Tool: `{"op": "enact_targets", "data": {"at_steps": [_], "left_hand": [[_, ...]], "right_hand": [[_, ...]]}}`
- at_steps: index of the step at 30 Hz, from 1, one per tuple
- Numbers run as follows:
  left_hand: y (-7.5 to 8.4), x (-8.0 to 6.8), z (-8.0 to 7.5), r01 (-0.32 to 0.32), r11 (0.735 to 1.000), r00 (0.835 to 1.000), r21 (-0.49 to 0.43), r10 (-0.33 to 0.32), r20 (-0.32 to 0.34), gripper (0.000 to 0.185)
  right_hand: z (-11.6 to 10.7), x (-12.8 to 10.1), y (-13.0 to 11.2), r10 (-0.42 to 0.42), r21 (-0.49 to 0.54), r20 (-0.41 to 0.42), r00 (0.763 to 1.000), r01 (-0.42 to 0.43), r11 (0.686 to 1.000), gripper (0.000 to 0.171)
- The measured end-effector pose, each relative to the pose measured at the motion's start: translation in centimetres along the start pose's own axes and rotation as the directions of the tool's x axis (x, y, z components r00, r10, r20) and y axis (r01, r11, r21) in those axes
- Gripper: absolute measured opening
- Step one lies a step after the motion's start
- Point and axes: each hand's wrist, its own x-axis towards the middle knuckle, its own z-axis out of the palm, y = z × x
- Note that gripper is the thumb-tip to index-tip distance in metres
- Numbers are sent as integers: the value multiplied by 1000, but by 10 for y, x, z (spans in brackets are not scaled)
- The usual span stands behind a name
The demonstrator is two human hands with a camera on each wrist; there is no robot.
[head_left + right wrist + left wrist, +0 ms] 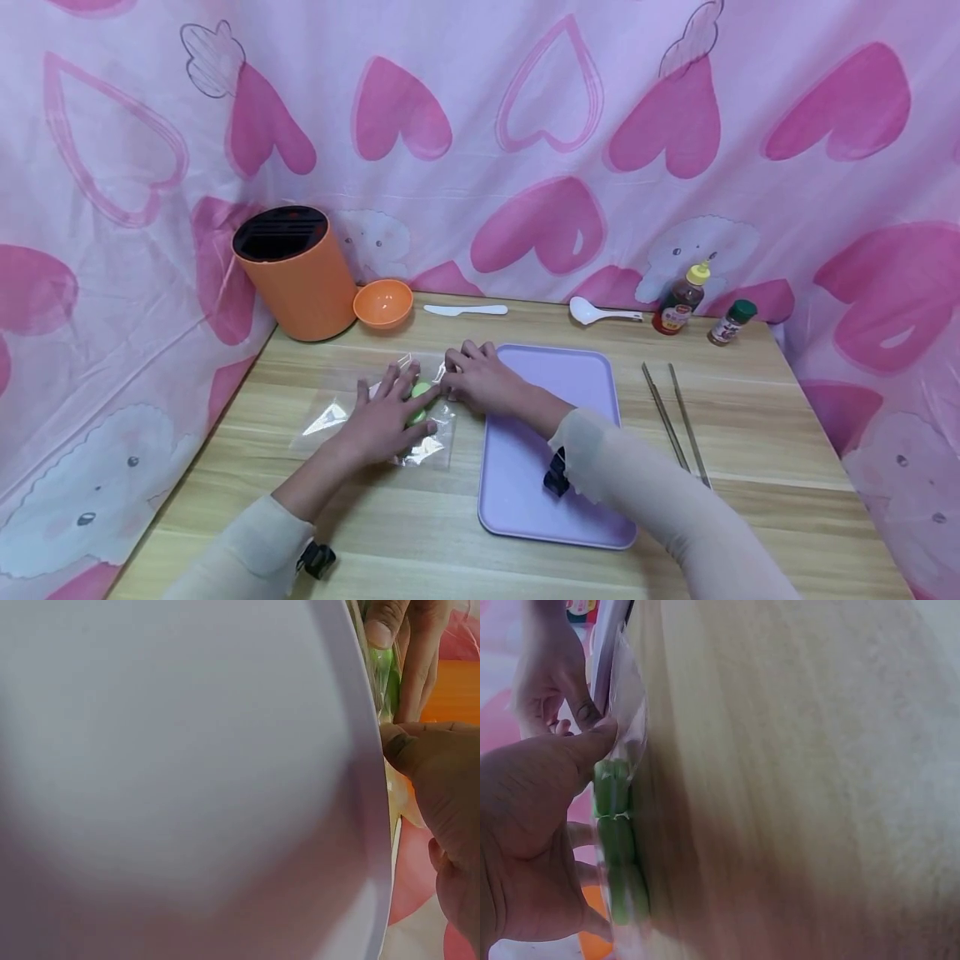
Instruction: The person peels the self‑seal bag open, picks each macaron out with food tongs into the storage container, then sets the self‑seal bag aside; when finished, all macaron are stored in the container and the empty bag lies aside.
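A clear plastic bag point(437, 446) lies on the table left of the tray, with green rounded pieces point(420, 389) inside it. My left hand point(382, 421) rests over the bag with its fingers spread, partly covering the green pieces. In the left wrist view several green pieces point(617, 840) sit in a row under the clear film, beside the left thumb. At the bag's right edge, my right hand point(483, 379) pinches the plastic between curled fingers and thumb. Its forearm crosses above the lilac tray point(525, 500).
Behind the bag stand an orange knife block point(303, 292) and an orange bowl point(383, 304). A white knife point(465, 310), white spoon point(600, 313), sauce bottle point(678, 304) and green-capped jar point(731, 323) line the back. Metal tongs point(686, 417) lie right of the tray.
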Motion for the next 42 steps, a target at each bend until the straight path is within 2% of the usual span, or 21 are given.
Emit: {"op": "enact_targets", "data": {"at_steps": [9, 14, 23, 28, 33, 37, 42], "left_hand": [[2, 0, 3, 18, 1000, 1000, 13, -18, -1, 67], [1, -1, 1, 10, 1000, 1000, 27, -10, -12, 65], [2, -4, -1, 3, 1000, 1000, 16, -2, -29, 66], [2, -4, -1, 5, 1000, 1000, 10, -5, -14, 68], [1, -3, 2, 0, 1000, 1000, 3, 0, -20, 68], [0, -3, 2, -11, 1000, 999, -6, 11, -36, 68], [-1, -4, 1, -8, 1000, 999, -18, 7, -34, 68]], "right_hand": [[4, -3, 2, -5, -37, -17, 1000, 4, 999, 3], [2, -9, 4, -19, -71, -9, 1000, 18, 997, 8], [-2, -21, 6, -51, -70, -16, 999, 50, 996, 10], [-8, -21, 0, -110, -26, -38, 993, 109, 994, 21], [-10, -19, -11, -169, 25, -23, 985, 170, 985, 11], [-8, -20, -16, -154, -2, -3, 988, 154, 988, 8], [-5, -21, -16, -164, -47, -18, 986, 163, 986, 8]]}}
